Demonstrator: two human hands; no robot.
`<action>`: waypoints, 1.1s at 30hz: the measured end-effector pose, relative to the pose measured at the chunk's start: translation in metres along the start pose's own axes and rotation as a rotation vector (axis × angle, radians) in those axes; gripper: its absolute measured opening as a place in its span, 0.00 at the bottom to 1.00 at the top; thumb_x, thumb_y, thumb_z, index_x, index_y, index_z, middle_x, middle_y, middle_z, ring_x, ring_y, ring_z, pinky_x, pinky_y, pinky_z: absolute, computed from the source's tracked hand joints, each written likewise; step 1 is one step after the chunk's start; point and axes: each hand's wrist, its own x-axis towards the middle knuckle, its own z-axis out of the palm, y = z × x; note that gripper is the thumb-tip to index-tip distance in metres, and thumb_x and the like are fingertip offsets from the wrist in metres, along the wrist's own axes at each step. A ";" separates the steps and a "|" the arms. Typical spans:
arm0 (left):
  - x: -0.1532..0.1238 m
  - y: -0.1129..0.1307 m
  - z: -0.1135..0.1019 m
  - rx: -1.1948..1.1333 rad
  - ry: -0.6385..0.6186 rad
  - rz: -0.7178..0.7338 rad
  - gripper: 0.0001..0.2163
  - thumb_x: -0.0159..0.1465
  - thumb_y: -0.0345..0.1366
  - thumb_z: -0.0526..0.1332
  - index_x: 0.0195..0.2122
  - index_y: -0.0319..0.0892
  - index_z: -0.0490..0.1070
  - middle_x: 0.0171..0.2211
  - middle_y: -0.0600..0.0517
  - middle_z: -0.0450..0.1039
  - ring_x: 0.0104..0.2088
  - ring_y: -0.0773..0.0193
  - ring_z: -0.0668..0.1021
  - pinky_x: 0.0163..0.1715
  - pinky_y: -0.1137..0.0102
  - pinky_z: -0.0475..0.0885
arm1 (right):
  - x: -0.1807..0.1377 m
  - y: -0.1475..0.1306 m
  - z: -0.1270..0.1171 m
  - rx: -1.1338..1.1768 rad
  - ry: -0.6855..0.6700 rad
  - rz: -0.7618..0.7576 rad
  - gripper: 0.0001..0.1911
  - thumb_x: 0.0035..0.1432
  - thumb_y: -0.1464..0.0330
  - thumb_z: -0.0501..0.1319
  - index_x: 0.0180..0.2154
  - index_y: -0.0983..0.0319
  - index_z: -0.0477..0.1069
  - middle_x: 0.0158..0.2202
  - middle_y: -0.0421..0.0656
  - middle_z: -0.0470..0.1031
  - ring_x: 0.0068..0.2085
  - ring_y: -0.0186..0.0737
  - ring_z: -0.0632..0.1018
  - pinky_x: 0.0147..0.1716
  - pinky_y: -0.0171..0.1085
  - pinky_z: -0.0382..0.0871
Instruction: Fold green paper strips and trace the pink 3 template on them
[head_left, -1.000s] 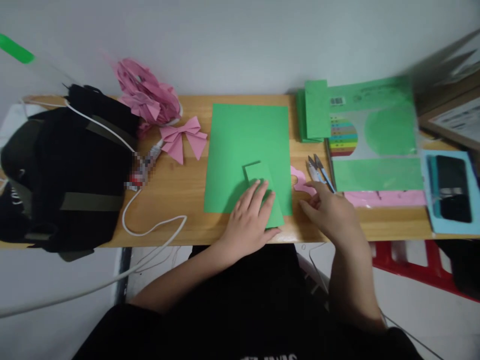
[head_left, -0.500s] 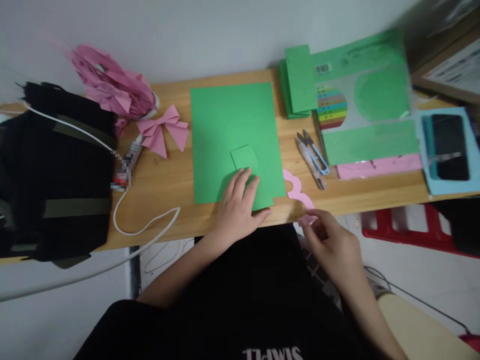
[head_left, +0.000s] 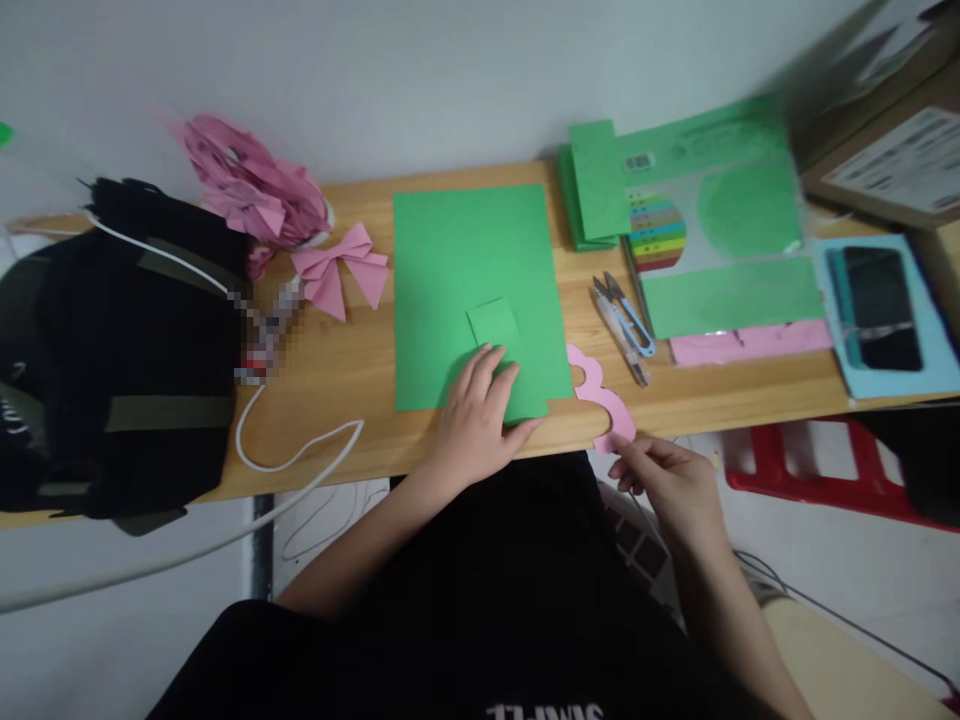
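My left hand (head_left: 476,408) lies flat with fingers stretched on a small folded green strip (head_left: 501,350), which rests on a large green paper sheet (head_left: 472,270) near the wooden desk's front edge. My right hand (head_left: 664,478) hovers at the desk's front edge and pinches the near end of a pink scalloped paper cutout (head_left: 598,392), which hangs partly over the edge. Small snips (head_left: 622,318) with blue handles lie on the desk just right of the green sheet.
A black bag (head_left: 112,350) with a white cable (head_left: 300,450) fills the desk's left. Pink paper scraps (head_left: 251,190) and a pink paper bow (head_left: 341,265) lie behind. A green paper stack (head_left: 596,180), a coloured paper pack (head_left: 720,230) and a phone (head_left: 877,305) sit on the right.
My right hand has drawn the pink cutout from beside the snips toward the desk's front edge. My left hand stays pressed on the green strip. The view has shifted a little.
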 end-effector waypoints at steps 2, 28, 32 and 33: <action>0.000 -0.004 -0.004 0.015 -0.004 0.006 0.26 0.66 0.48 0.62 0.58 0.33 0.64 0.64 0.29 0.60 0.66 0.39 0.64 0.61 0.45 0.67 | -0.004 -0.003 -0.001 -0.021 0.047 -0.071 0.24 0.43 0.48 0.70 0.18 0.62 0.73 0.17 0.43 0.73 0.17 0.33 0.69 0.18 0.33 0.63; 0.045 -0.085 -0.038 0.087 0.204 0.189 0.12 0.69 0.29 0.54 0.50 0.33 0.72 0.52 0.39 0.75 0.54 0.52 0.77 0.55 0.54 0.73 | 0.001 -0.054 0.069 0.191 -0.247 0.074 0.23 0.44 0.52 0.72 0.16 0.63 0.72 0.15 0.42 0.73 0.12 0.27 0.65 0.10 0.27 0.51; 0.041 -0.078 -0.046 0.126 0.165 0.385 0.11 0.69 0.27 0.53 0.48 0.36 0.74 0.50 0.43 0.79 0.52 0.56 0.79 0.55 0.59 0.74 | -0.002 -0.051 0.069 0.135 -0.217 0.051 0.23 0.49 0.52 0.69 0.18 0.63 0.73 0.16 0.41 0.73 0.12 0.27 0.66 0.10 0.27 0.54; 0.039 -0.076 -0.047 0.144 0.145 0.416 0.11 0.70 0.28 0.54 0.48 0.36 0.74 0.50 0.44 0.79 0.53 0.57 0.79 0.55 0.59 0.74 | -0.003 -0.051 0.069 0.115 -0.215 0.044 0.23 0.50 0.51 0.68 0.18 0.63 0.73 0.16 0.41 0.73 0.13 0.27 0.67 0.10 0.27 0.54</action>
